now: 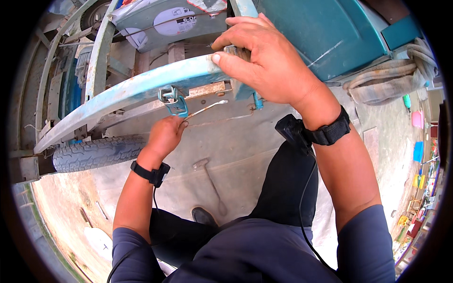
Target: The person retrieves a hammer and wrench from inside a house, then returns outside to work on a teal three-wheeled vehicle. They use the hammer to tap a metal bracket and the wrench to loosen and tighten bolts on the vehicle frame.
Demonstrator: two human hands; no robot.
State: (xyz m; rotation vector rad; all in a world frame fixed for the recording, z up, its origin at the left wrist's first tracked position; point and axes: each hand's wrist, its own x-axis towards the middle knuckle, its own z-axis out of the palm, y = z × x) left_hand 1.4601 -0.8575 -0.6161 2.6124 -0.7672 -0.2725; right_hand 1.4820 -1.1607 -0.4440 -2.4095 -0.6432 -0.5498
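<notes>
My left hand (165,134) is closed around the near end of a slim metal rod-like tool (205,110). The tool has a bright tip and slants up to the right, below a light-blue curved frame rail (137,89). A blue metal buckle latch (174,101) hangs from the rail just above that hand. Over the rail's right end, beside a corner post (241,87), lies my right hand (271,59), open. Its fingers are spread and the thumb rests on the rail. Whatever lies under its palm is hidden.
A grey box (174,26) sits inside the frame, near a teal panel (325,37). A tyre (99,153) stands under the rail at left. On the ground lie a hammer (211,181) and a coil spring (85,217). Folded cloth (387,80) hangs at right.
</notes>
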